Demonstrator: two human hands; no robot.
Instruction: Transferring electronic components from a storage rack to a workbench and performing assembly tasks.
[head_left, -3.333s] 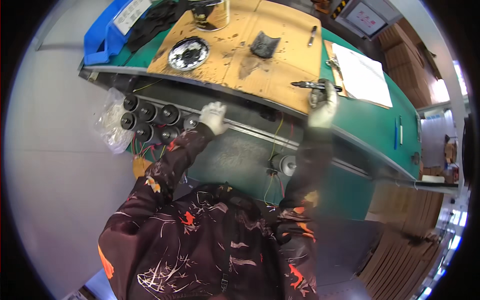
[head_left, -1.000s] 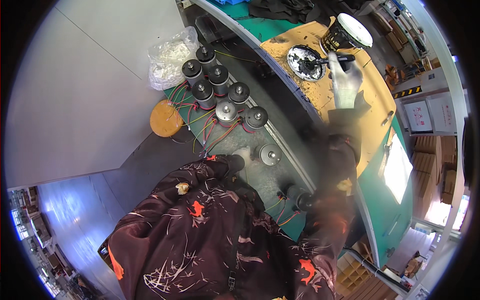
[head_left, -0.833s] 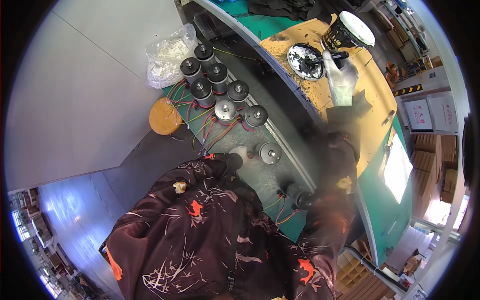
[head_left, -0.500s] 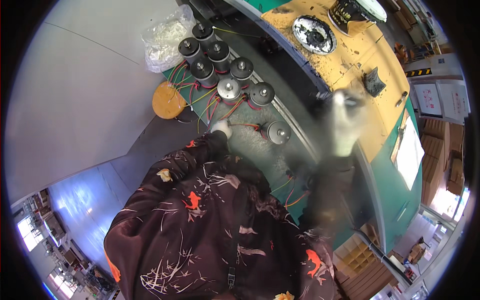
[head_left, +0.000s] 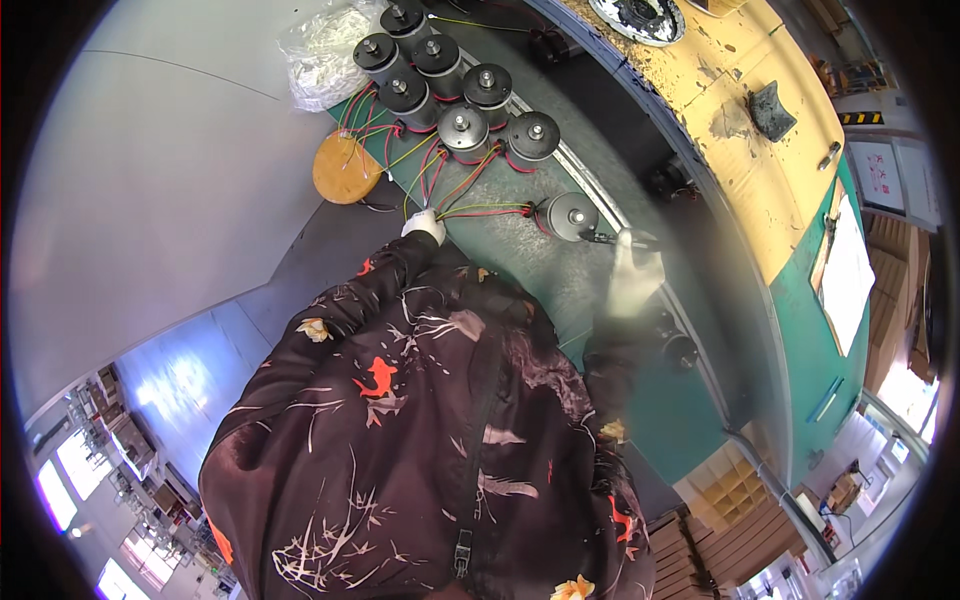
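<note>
A grey-and-black cylindrical motor (head_left: 570, 217) with a short metal shaft stands on the green bench, apart from the others. Its red and yellow-green wires (head_left: 487, 211) run left to my left hand (head_left: 425, 226), white-gloved, with the fingers closed on them. My right hand (head_left: 636, 275), also in a white glove, is smeared by motion just right of the motor. From its fingers a thin dark tool (head_left: 600, 238) reaches to the motor's side; its kind is too blurred to tell. Several similar motors (head_left: 463, 128) stand grouped farther back with wires trailing left.
A round wooden stool (head_left: 346, 168) and a clear plastic bag (head_left: 325, 60) lie left of the motors. Along the right runs a raised curved ledge with stained cardboard (head_left: 740, 130), a paint-smeared lid (head_left: 645, 15), a dark curved piece (head_left: 772, 112) and a clipboard (head_left: 843, 275).
My right hand has come from over the ledge toward me, down to the lone motor's side. My left hand has shifted left, showing more of the wires. The whole view has tilted.
</note>
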